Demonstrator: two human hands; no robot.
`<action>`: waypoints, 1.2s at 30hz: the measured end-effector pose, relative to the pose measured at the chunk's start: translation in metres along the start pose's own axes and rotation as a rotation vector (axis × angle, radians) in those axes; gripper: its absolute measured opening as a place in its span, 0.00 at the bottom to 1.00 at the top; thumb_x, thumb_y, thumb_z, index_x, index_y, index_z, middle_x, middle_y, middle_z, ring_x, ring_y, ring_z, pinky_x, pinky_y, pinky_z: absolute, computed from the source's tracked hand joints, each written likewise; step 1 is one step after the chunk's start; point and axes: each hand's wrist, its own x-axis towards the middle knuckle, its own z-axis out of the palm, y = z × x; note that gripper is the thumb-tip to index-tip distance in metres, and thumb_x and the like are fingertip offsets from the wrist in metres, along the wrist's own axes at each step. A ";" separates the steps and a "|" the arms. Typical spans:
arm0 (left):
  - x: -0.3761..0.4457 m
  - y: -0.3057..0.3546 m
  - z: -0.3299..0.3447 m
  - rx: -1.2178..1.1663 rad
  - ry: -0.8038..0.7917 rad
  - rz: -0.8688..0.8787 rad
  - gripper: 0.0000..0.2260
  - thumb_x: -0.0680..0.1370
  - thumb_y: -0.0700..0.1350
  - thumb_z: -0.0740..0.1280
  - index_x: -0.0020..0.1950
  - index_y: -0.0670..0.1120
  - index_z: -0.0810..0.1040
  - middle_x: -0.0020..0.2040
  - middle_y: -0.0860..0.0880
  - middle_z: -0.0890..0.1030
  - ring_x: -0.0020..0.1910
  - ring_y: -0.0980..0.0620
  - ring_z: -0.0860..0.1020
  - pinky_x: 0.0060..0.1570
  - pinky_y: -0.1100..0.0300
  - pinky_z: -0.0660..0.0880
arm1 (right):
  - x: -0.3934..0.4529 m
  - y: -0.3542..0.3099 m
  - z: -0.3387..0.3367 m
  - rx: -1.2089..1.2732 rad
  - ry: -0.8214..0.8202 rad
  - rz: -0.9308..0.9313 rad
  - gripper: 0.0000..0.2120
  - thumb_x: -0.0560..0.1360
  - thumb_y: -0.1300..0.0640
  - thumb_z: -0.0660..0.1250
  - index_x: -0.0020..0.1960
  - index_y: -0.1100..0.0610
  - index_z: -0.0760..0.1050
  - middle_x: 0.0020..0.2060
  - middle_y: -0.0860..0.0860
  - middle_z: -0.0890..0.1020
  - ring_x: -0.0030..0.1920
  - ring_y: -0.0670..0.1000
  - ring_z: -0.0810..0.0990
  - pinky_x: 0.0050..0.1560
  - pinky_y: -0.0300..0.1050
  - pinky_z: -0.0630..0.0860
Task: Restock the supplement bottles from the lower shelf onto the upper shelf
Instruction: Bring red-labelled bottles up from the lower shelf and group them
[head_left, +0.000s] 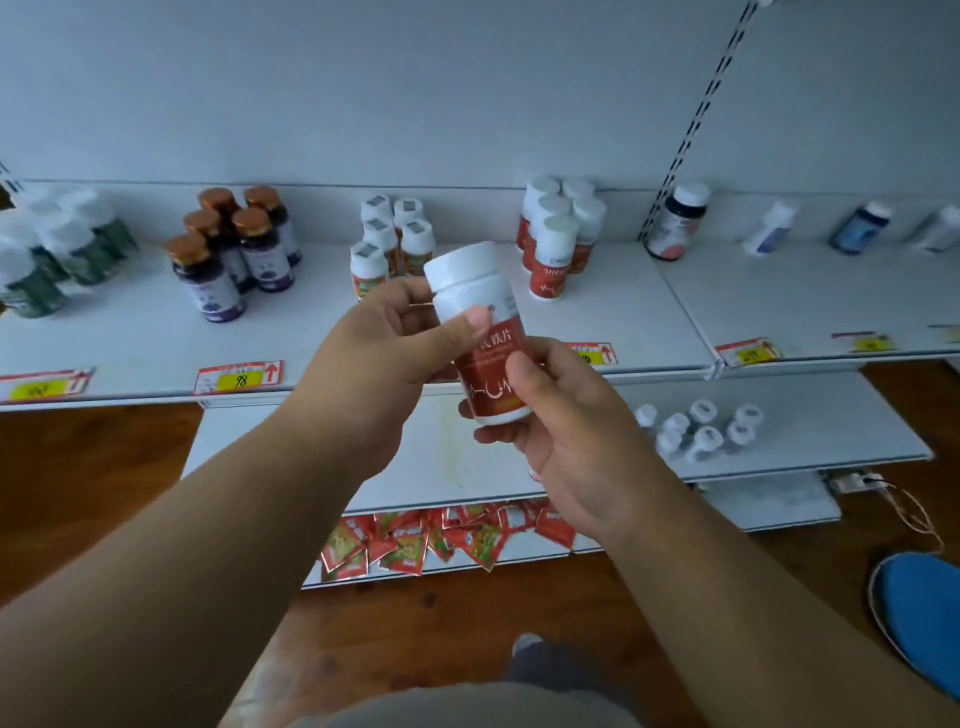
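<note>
Two hands were on one bottle, and you held it up in front of the upper shelf (613, 312). The supplement bottle (478, 332), white-capped with a red label, sat tilted, cap leaning up and to the left. Your left hand (384, 343) pinched its upper body, thumb pressed across the white part just above the label, fingers curled behind the neck. Your right hand (561, 431) gripped the lower end, thumb on the label's right edge, fingers wrapped under the base.

Behind it on the upper shelf stood a cluster of matching red-label bottles (558, 239), well apart from your hands. Just left of the held bottle, the small orange-label bottles (387, 239) were partly covered by your left fingers and the cap.

Down on the lower shelf (810, 452) a group of white-capped bottles (698, 428) stood to the right of your right hand; their labels were too blurred to read. Your arms hid much of that shelf's front. The red sachets (441, 540) beneath were cut off by its edge.
</note>
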 end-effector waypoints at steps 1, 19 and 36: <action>0.004 0.003 0.005 0.029 0.019 0.005 0.24 0.69 0.49 0.76 0.61 0.41 0.77 0.53 0.38 0.84 0.53 0.37 0.82 0.59 0.41 0.77 | 0.001 -0.002 -0.003 -0.038 0.010 -0.006 0.25 0.69 0.41 0.71 0.61 0.53 0.74 0.54 0.55 0.83 0.52 0.57 0.83 0.49 0.49 0.78; 0.146 -0.023 0.113 0.121 0.064 -0.001 0.16 0.75 0.38 0.71 0.62 0.45 0.78 0.53 0.42 0.84 0.55 0.41 0.82 0.57 0.48 0.78 | 0.115 -0.066 -0.172 -0.425 0.042 -0.137 0.19 0.71 0.46 0.72 0.60 0.48 0.77 0.52 0.46 0.85 0.54 0.48 0.83 0.60 0.54 0.78; 0.207 -0.099 0.132 0.676 0.245 -0.254 0.13 0.78 0.45 0.70 0.60 0.58 0.76 0.54 0.61 0.80 0.47 0.62 0.79 0.47 0.61 0.78 | 0.232 -0.003 -0.219 -0.800 0.103 -0.109 0.23 0.67 0.47 0.79 0.55 0.46 0.72 0.49 0.42 0.81 0.49 0.44 0.81 0.48 0.43 0.77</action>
